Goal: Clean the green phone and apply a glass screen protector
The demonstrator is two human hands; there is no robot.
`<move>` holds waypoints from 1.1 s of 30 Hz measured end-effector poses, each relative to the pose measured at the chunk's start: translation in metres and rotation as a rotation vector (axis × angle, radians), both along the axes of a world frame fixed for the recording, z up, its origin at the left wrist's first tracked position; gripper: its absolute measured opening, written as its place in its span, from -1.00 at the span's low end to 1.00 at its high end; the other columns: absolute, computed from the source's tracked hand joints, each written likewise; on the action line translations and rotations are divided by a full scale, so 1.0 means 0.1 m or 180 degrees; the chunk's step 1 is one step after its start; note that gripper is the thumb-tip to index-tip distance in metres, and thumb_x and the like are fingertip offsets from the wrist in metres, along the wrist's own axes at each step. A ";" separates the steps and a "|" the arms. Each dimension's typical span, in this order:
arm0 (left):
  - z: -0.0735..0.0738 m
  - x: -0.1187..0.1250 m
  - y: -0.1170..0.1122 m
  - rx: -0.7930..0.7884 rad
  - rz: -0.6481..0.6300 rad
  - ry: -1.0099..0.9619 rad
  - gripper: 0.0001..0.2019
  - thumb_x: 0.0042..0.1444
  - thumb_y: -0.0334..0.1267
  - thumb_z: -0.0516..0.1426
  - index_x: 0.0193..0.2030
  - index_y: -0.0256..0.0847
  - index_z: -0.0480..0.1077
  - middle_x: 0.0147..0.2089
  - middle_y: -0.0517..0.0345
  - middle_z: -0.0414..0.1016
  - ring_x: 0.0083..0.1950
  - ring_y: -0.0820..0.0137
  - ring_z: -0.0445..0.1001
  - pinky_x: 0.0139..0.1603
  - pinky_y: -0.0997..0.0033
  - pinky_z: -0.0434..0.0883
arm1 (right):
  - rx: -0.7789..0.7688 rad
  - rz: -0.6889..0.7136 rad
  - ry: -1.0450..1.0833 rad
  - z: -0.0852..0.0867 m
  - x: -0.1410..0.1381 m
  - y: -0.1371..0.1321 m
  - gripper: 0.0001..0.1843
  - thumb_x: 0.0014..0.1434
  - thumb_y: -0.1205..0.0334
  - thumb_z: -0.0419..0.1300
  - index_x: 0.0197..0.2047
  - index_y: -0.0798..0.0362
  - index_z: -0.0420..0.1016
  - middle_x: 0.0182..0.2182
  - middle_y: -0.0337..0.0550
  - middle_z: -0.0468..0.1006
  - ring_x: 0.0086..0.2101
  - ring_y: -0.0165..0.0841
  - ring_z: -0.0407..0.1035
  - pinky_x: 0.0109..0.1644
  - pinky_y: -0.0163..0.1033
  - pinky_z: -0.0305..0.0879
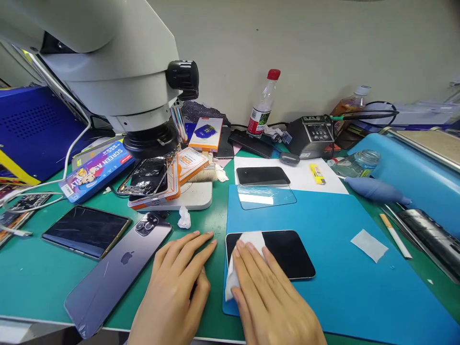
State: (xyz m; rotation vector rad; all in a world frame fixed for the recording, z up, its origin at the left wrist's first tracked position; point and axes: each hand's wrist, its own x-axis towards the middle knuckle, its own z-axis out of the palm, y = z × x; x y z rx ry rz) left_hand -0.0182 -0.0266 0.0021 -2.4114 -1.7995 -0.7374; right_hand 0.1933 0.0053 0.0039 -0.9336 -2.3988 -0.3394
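My right hand [268,292] lies flat, fingers together, pressing a white wipe [247,239] onto the left part of a black phone screen [287,251] that rests on the blue mat [341,287]. Beside it, my left hand [176,282] rests palm down on the green mat [32,278], fingers stretched toward the phone's left edge and holding nothing. A clear glass protector [266,196] and a second dark phone [262,175] lie farther back on the blue mat.
A microscope [118,72] overhangs the back left. A purple phone [115,273] lies face down, with a dark tablet [86,230] beside it. Boxes, a water bottle [263,105], a soldering station [311,134], a blue air blower [377,190], a glass jar and a loose white wipe [369,245] crowd the rest.
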 end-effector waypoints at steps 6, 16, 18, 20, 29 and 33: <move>0.02 0.00 0.04 0.0189 -0.0042 0.0069 -0.53 0.38 -0.53 0.02 0.36 -0.17 0.38 0.37 0.12 0.58 0.44 0.31 0.32 0.39 0.26 0.16 | 0.0102 0.0112 -0.0010 -0.02 0.10 0.02 -0.54 0.49 0.28 0.13 0.35 0.28 0.51 0.36 0.00 0.48 0.36 -0.16 0.40 0.57 -0.07 0.19; -0.05 -0.08 0.05 0.0223 -0.0137 0.0241 -0.53 0.42 -0.44 0.05 0.41 -0.13 0.36 0.40 0.14 0.56 0.43 0.31 0.38 0.37 0.25 0.21 | -0.0114 -0.0757 0.0333 0.01 0.43 0.02 -0.47 0.53 0.14 0.09 0.46 0.13 0.44 0.36 -0.02 0.49 0.37 -0.16 0.39 0.56 0.01 0.23; -0.09 -0.13 0.04 0.0262 -0.0188 0.0294 -0.53 0.42 -0.43 0.04 0.42 -0.12 0.36 0.40 0.14 0.57 0.41 0.30 0.40 0.35 0.25 0.23 | -0.0172 -0.0807 0.0554 -0.03 0.37 -0.03 -0.45 0.52 0.01 0.10 0.44 0.05 0.47 0.33 -0.01 0.53 0.34 -0.10 0.43 0.50 0.08 0.35; -0.13 -0.17 0.04 0.0304 -0.0256 0.0375 -0.51 0.42 -0.41 0.04 0.44 -0.11 0.34 0.41 0.13 0.56 0.41 0.28 0.41 0.34 0.23 0.23 | -0.0186 -0.0863 0.0664 -0.06 0.34 -0.07 -0.42 0.51 -0.06 0.11 0.44 0.04 0.48 0.32 0.01 0.54 0.34 -0.07 0.43 0.47 0.09 0.38; -0.22 -0.18 0.03 0.0313 -0.0158 0.0267 -0.50 0.45 -0.38 0.02 0.46 0.03 0.31 0.40 0.11 0.55 0.36 0.18 0.41 0.27 0.13 0.25 | -0.0143 -0.0837 0.0418 -0.01 0.23 -0.11 -0.49 0.47 0.24 0.17 0.41 0.19 0.48 0.37 0.02 0.47 0.37 -0.14 0.39 0.50 -0.03 0.34; -0.21 -0.08 0.02 0.0214 0.0053 0.0002 -0.53 0.48 -0.33 0.00 0.44 0.14 0.31 0.39 0.14 0.55 0.34 0.15 0.45 0.27 0.07 0.27 | -0.0018 -0.0511 0.0025 0.03 0.51 -0.19 -0.54 0.43 0.37 0.22 0.34 0.27 0.51 0.34 0.01 0.49 0.35 -0.19 0.41 0.56 -0.05 0.23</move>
